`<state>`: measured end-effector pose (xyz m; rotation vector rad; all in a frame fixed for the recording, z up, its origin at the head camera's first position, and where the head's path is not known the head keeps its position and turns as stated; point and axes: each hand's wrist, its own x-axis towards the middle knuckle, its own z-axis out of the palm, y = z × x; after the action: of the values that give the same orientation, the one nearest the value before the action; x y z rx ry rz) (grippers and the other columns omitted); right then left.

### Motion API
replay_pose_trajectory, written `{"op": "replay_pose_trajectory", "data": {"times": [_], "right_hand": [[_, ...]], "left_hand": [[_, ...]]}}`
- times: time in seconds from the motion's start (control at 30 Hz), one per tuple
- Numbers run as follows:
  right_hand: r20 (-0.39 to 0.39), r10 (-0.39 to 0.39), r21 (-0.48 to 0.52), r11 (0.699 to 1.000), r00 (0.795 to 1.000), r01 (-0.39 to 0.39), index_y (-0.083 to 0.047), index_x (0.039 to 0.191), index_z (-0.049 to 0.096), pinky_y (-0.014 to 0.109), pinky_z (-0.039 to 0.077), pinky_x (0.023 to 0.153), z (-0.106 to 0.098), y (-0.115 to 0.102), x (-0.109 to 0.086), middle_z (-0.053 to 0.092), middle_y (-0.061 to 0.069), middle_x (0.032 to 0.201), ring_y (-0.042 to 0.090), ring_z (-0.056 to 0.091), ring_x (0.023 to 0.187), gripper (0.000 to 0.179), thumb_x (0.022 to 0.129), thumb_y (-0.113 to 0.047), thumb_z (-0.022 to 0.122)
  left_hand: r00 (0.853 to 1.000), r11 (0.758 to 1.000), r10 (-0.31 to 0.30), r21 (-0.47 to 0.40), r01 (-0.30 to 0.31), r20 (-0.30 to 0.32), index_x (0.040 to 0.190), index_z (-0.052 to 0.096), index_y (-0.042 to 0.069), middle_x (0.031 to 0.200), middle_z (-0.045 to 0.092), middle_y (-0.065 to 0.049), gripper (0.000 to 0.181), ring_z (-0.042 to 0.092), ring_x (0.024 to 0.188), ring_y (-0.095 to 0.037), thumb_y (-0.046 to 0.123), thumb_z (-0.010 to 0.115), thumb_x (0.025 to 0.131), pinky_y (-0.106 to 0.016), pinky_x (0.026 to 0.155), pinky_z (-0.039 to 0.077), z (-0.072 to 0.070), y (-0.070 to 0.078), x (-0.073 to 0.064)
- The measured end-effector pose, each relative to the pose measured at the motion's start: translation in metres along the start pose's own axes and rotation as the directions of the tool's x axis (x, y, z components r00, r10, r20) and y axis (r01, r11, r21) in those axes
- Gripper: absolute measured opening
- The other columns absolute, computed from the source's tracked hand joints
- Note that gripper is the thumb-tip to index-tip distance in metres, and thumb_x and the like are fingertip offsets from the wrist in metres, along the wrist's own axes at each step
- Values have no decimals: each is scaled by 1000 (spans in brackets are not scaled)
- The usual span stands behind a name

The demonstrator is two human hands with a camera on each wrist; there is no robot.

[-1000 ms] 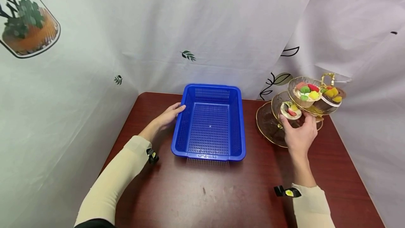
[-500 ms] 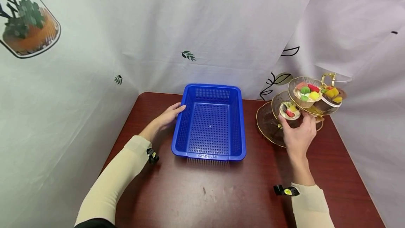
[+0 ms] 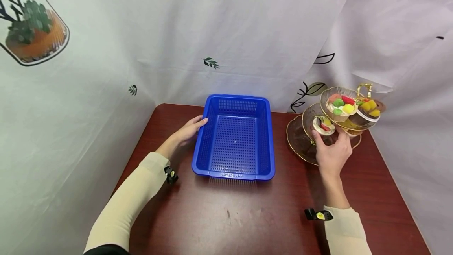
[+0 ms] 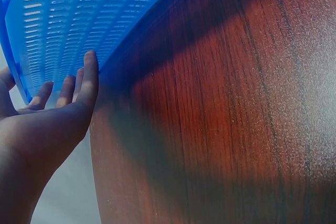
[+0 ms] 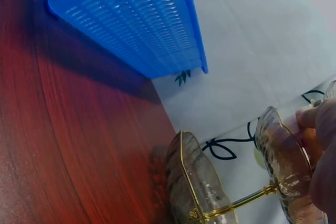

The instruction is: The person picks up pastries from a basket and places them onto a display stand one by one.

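Note:
A cupcake [image 3: 323, 126] with white cream and fruit pieces stands at the middle tier of a three-tier glass cake stand [image 3: 296, 141] with gold rims. My right hand [image 3: 333, 153] holds it between the thumb and fingers; the fingertips are partly hidden under the top tier. In the right wrist view that right hand [image 5: 324, 150] shows only at the right edge. My left hand [image 3: 190, 130] grips the left rim of a blue plastic basket [image 3: 233, 141], thumb over the rim. In the left wrist view, the left hand's fingers [image 4: 90, 77] lie along the outside of the basket's slotted wall [image 4: 63, 19].
On the top tier sit a cream cupcake [image 3: 340, 109] and a chocolate cupcake [image 3: 366, 114] with yellow pieces. The stand's gold handle [image 3: 365, 87] rises behind them. A red-brown wooden table [image 3: 247, 215] bears everything, with white printed cloth [image 3: 247, 30] hanging behind and beside it.
My right hand has shifted slightly left with the cupcake, and the top tier of the stand has moved a little left too. The left hand and basket have stayed in place.

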<state>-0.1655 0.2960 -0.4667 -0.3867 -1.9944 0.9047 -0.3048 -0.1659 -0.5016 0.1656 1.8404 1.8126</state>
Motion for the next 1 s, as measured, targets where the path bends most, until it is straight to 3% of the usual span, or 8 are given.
{"op": "replay_pose_trajectory", "data": {"times": [0.1,0.47,0.73,0.93,1.0], "right_hand": [[4,13,0,1000,1000,-13,-3,121,65,8,46,80,1,1,0,66,14,113,21,64,98,61,72,-28,91],[-2,3,23,1000,1000,-3,-2,123,61,10,43,79,2,4,1,58,16,119,23,57,104,66,71,-29,91],[20,3,-31,1000,1000,-2,-1,125,59,35,45,95,-4,1,2,57,22,121,34,54,114,66,73,-29,89],[33,-9,-14,1000,999,9,1,125,58,14,45,79,-10,2,1,59,21,117,30,60,101,65,74,-24,89],[41,-14,-6,1000,999,14,3,124,57,11,43,79,-13,2,1,59,22,115,29,60,98,64,74,-22,89]], "left_hand": [[1000,1000,0,-3,0,3,150,33,12,139,52,-24,62,58,120,-38,45,52,102,-46,89,55,0,0,0],[1000,1000,11,-14,-11,-4,146,37,11,135,53,-25,54,61,113,-36,42,51,103,-45,86,56,2,1,-1],[1000,1000,8,-15,-8,-12,146,37,12,134,54,-24,55,61,113,-35,43,52,103,-44,85,56,3,0,-2],[1000,1000,14,-4,-14,-20,146,37,12,134,55,-23,54,60,115,-37,42,50,103,-45,87,55,5,1,-4],[1000,1000,15,3,-15,-26,146,38,12,133,55,-22,53,61,115,-37,42,50,103,-45,86,56,5,0,-5]]}}
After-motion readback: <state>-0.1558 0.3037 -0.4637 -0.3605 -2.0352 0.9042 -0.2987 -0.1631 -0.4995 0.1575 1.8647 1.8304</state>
